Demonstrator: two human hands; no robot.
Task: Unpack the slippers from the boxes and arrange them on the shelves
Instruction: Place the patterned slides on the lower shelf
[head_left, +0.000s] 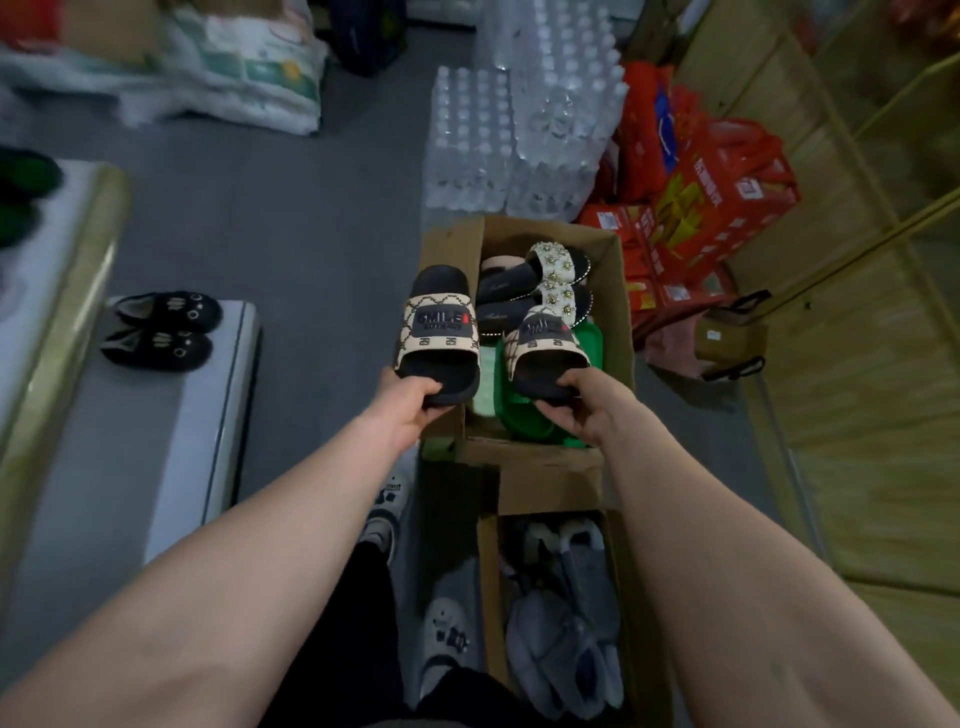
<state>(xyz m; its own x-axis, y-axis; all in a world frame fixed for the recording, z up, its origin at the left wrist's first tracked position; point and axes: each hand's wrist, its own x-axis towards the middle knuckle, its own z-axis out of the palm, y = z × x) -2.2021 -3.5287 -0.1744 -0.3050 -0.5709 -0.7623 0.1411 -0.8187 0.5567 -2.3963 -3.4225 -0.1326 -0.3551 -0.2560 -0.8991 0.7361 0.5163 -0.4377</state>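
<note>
Mid-unpacking: gripping, in curled fingers of left hand (408, 413) and right hand (582, 410), two black slides with cream patterned straps (439, 332) just above the open brown cardboard box (615, 291); next, likely carrying both to the grey shelf (171, 415).

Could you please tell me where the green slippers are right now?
In the head view, the green slippers lie in the open cardboard box right of centre, beneath the SMILE slipper that the right hand grips.
</note>
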